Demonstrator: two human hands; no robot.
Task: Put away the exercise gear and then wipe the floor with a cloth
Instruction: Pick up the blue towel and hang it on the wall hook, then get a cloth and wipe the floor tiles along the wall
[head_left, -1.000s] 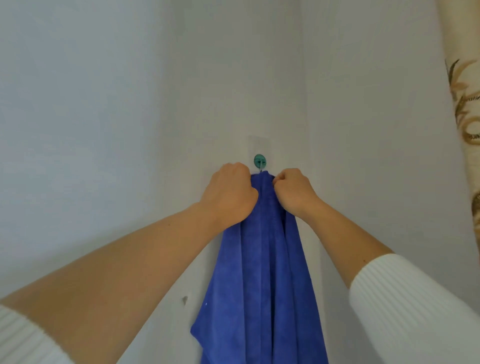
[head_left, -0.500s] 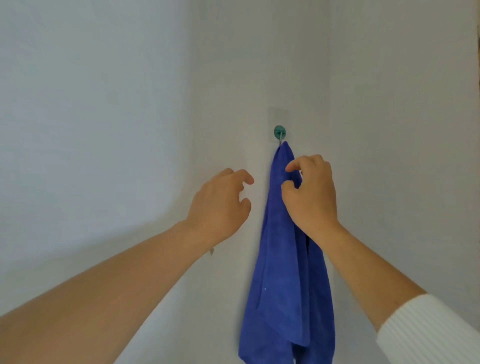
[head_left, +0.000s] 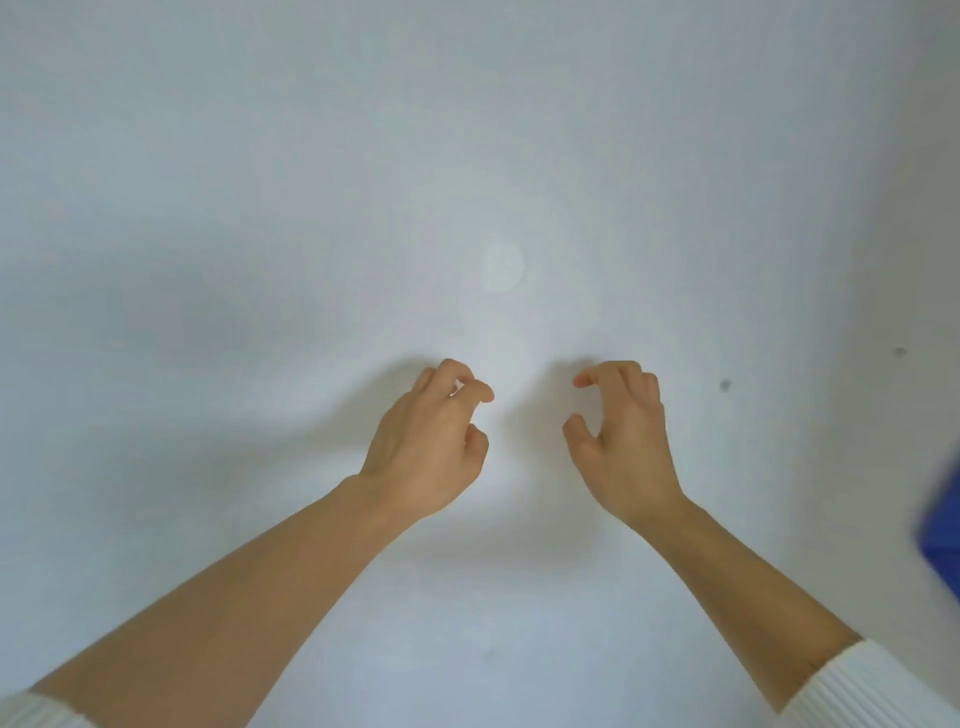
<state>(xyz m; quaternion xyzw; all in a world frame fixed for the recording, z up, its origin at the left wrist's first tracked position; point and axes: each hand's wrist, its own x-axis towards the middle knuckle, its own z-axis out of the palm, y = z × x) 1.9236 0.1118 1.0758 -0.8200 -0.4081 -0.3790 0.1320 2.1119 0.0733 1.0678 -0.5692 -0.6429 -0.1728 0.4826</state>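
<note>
White wall filled view, small dark speck at right. Blue cloth was blurred sliver at right edge, apart from both hands. Left hand and right hand were raised side by side; fingers loosely curled, thumb and forefinger apart, gripping nothing.

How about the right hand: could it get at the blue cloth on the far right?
Probably yes: the right hand holds nothing, its fingers loosely curled, and only bare wall shows between it and the blue cloth. The cloth is blurred and mostly out of frame, so I can't be sure.
</note>
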